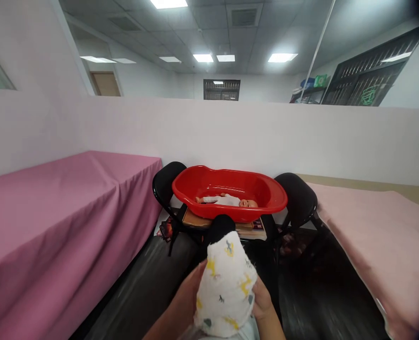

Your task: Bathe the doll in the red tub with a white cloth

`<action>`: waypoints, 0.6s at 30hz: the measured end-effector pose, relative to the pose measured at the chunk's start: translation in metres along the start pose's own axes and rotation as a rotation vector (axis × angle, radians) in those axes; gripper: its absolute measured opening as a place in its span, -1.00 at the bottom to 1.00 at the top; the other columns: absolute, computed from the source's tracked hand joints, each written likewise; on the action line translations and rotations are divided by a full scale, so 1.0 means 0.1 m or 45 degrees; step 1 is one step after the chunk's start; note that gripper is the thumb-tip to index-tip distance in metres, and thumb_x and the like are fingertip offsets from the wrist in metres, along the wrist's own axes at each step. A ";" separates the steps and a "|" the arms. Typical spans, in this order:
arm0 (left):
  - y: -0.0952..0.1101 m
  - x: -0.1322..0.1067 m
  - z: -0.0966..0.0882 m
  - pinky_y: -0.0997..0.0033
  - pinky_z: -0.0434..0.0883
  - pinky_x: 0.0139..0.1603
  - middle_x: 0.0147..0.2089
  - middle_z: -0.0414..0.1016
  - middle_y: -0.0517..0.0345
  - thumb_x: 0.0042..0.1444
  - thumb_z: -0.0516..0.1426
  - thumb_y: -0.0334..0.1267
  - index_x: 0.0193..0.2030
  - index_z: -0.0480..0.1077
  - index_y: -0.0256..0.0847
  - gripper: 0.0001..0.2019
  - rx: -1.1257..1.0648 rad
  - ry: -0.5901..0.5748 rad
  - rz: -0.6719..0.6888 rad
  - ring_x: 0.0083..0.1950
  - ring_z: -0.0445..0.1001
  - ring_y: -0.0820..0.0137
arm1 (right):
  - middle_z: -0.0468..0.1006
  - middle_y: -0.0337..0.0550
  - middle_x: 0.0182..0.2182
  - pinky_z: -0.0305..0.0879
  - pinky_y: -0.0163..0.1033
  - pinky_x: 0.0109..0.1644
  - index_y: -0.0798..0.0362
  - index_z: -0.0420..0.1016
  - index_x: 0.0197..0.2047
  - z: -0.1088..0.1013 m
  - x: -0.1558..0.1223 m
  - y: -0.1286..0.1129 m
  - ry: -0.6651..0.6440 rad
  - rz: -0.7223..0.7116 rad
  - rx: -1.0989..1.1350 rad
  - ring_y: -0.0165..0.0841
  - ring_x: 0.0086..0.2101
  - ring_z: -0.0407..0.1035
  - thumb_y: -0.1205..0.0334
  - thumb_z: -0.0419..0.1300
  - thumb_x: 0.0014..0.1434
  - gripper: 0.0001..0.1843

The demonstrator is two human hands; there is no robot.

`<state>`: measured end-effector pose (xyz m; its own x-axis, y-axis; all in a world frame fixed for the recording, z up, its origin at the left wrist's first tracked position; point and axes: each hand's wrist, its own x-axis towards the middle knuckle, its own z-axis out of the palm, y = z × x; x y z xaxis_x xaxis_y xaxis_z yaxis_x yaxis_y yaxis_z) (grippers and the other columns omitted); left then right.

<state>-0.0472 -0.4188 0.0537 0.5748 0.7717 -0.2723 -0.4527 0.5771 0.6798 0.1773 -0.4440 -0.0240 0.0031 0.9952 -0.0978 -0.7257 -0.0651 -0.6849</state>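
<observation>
Pink cover: the pink cover (64, 217) spans the far left, draped over a raised surface, front edge hanging in folds.
Left chair: the black left chair (167, 183) stands beside the cover, backrest against the tub's left end.
Left hand: the left hand (192, 283) grasps the near-left edge of the cloth; its fingertips are hidden behind the fabric.
Red baby bathtub: the red baby bathtub (226, 177) sits between the chair backs, in front of the white partition (226, 132), above flat brown cardboard (193, 220).
Baby doll: the baby doll (226, 201) lies inside the tub in white clothing, head to the right, feet to the left.
Printed cloth: the white printed cloth (226, 285) is held up between both hands, nearer than the tub; print yellow and grey.
Right hand: the right hand (261, 297) grips the cloth's right edge.
Right chair: the black right chair (297, 198) adjoins the tub's right end.
Pale pink sheet: the pale pink sheet (379, 226) covers the far-right surface.
</observation>
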 end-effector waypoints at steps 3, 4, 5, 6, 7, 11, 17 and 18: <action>-0.19 0.05 -0.12 -0.16 0.43 0.40 0.26 0.61 -0.07 0.04 0.24 0.52 0.33 0.55 0.00 -0.14 -0.194 -0.105 -0.339 0.42 0.44 -0.15 | 0.72 -0.12 -0.25 0.58 0.05 0.04 -0.11 0.68 -0.26 0.08 0.12 0.07 0.050 0.017 0.079 -0.10 -0.22 0.63 -0.12 0.63 -0.20 -0.53; -0.17 0.07 -0.15 -0.15 0.45 0.39 0.22 0.64 -0.11 0.02 0.29 0.48 0.34 0.53 -0.08 -0.11 -0.198 -0.029 -0.351 0.37 0.49 -0.16 | 0.73 -0.11 -0.24 0.55 0.10 0.12 -0.11 0.67 -0.25 0.09 0.16 0.09 0.086 0.023 0.085 -0.07 -0.15 0.64 -0.14 0.59 -0.13 -0.56; -0.12 0.08 -0.17 -0.12 0.46 0.38 0.18 0.65 -0.17 0.00 0.36 0.40 0.35 0.51 -0.19 -0.09 -0.194 0.056 -0.301 0.33 0.53 -0.16 | 0.74 -0.07 -0.20 0.50 0.16 0.21 -0.09 0.68 -0.23 0.08 0.19 0.10 0.126 0.033 0.086 -0.02 -0.05 0.63 -0.17 0.57 -0.10 -0.55; -0.03 0.09 -0.18 -0.06 0.48 0.37 0.15 0.66 -0.18 0.00 0.43 0.27 0.34 0.49 -0.26 -0.12 -0.188 0.127 -0.226 0.29 0.56 -0.14 | 0.75 -0.03 -0.16 0.43 0.21 0.29 -0.07 0.70 -0.20 0.07 0.22 0.11 0.165 0.031 0.094 0.03 0.04 0.60 -0.20 0.54 -0.08 -0.53; 0.07 0.09 -0.18 -0.01 0.48 0.36 0.14 0.67 -0.17 0.03 0.45 0.15 0.33 0.48 -0.28 -0.19 -0.183 0.165 -0.116 0.26 0.59 -0.10 | 0.75 -0.01 -0.11 0.35 0.25 0.37 -0.07 0.71 -0.17 0.04 0.23 0.11 0.197 0.016 0.111 0.05 0.12 0.56 -0.22 0.53 -0.07 -0.51; 0.33 0.11 -0.16 0.10 0.51 0.32 0.12 0.67 -0.08 0.13 0.43 -0.16 0.26 0.50 -0.21 -0.44 -0.121 0.097 0.196 0.20 0.63 0.03 | 0.72 0.04 0.04 0.15 0.35 0.48 -0.08 0.74 -0.09 -0.16 0.22 0.17 0.172 -0.008 0.185 0.11 0.26 0.45 -0.38 0.50 -0.08 -0.36; 0.15 0.26 -0.31 0.16 0.63 0.08 -0.06 0.70 -0.10 0.06 0.43 -0.29 0.12 0.49 -0.30 -0.52 -0.088 0.373 0.060 -0.03 0.70 0.07 | 0.75 0.07 -0.08 0.32 0.27 0.38 0.01 0.71 -0.08 -0.24 0.26 0.29 0.121 0.278 0.138 0.10 0.21 0.50 -0.47 0.51 -0.10 -0.23; 0.13 0.27 -0.33 0.17 0.63 0.07 -0.08 0.70 -0.09 0.07 0.42 -0.31 0.12 0.48 -0.30 -0.53 -0.108 0.417 0.029 -0.04 0.71 0.08 | 0.75 0.02 -0.09 0.36 0.22 0.35 0.00 0.70 -0.08 -0.23 0.27 0.27 0.159 0.246 0.139 0.06 0.17 0.53 -0.39 0.53 -0.05 -0.31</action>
<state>-0.0605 -0.3816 0.0330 0.3208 0.8215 -0.4714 -0.5258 0.5684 0.6329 0.1736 -0.4205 -0.0622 -0.0626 0.9479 -0.3123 -0.7912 -0.2379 -0.5634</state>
